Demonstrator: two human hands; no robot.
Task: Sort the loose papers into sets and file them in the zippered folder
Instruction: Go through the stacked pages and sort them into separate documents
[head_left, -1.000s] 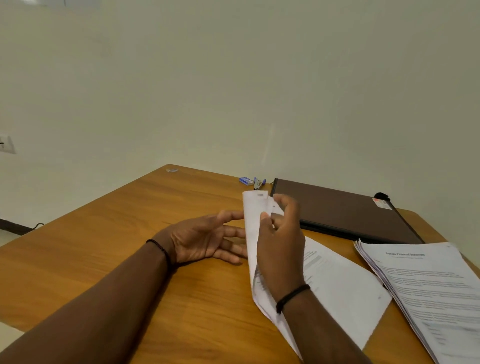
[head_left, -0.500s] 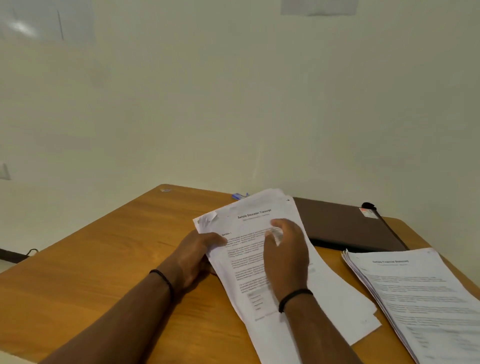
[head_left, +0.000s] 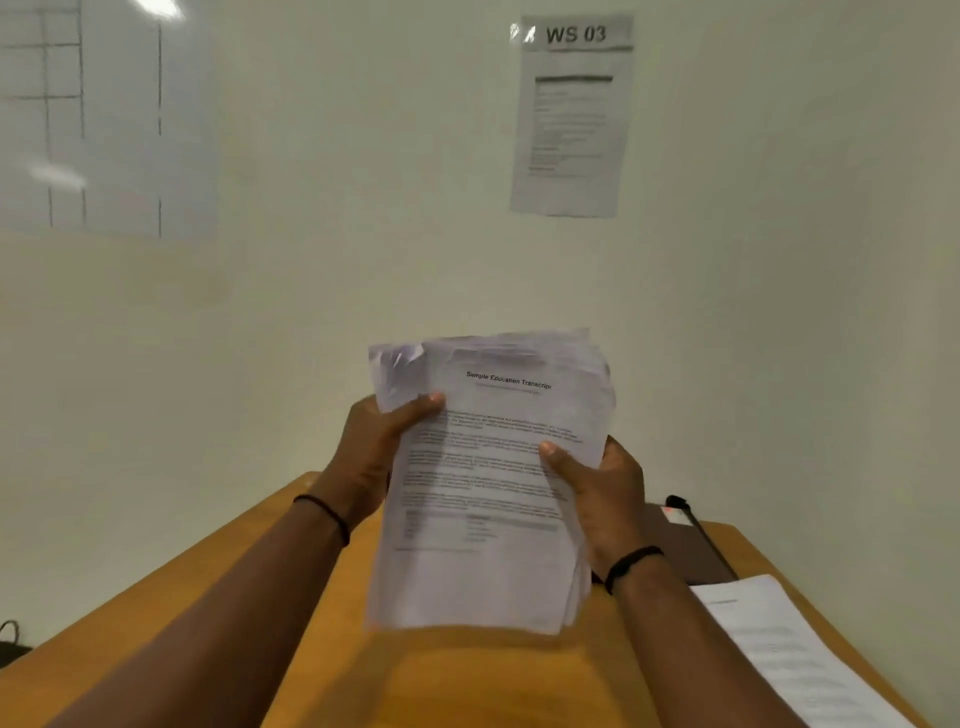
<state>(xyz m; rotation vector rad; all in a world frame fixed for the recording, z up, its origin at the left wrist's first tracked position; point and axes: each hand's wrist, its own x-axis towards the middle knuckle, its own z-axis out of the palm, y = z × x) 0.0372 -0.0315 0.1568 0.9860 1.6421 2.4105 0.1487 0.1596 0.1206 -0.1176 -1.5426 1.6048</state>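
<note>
Fingers: both hands are holding one set of papers up in the air. The left hand (head_left: 371, 447) is gripping the left edge, thumb on the front. The right hand (head_left: 597, 493) is gripping the right edge, thumb on the front too.
Papers in hand: the transcript stack (head_left: 488, 483) is standing almost upright above the surface, not touching it. The top page is reading "Sample Education Transcript". The top left corner is looking crumpled.
Doing it well: I think the person is squaring this set. Holding loosely and tapping the bottom edge down on the wood would help the pages line up. Squeezing hard could be bending them more.
Other papers: a second paper pile (head_left: 789, 654) is lying flat at the right.
Folder: the dark zippered folder (head_left: 691, 551) is lying behind the right hand, partly hidden. It is looking shut, but I cannot tell for sure.
Surface: the wooden surface (head_left: 441, 686) is showing bare orange-brown wood below the hands.
Room: a pale wall is standing behind. A taped notice (head_left: 571, 124) is reading "WS 03". A whiteboard (head_left: 104, 119) with faint lines is hanging at the left.
</note>
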